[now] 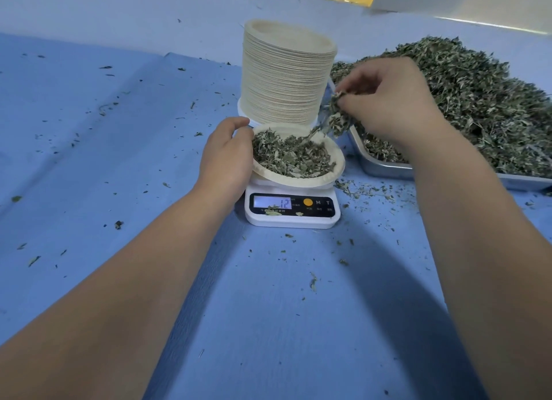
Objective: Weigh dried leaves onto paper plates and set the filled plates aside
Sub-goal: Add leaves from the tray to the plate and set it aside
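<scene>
Blue cloth [119,160], round paper plate [334,172], crumbly dried leaves [292,157]

Scale [291,208], display reading 12, on tabletop [89,160]; on it a paper plate [337,172] of dried leaves [292,157], left rim gripped by left hand [227,154]. Behind the scale, plate stack [286,74]; right of the scale, metal tray [382,168] holding a leaf heap [463,100]. Above the scale's right edge, right hand [388,100] pinching a leaf clump [339,117].

Left grip [227,153] curled, clasping; right grip [388,100] raised, pinching.
</scene>
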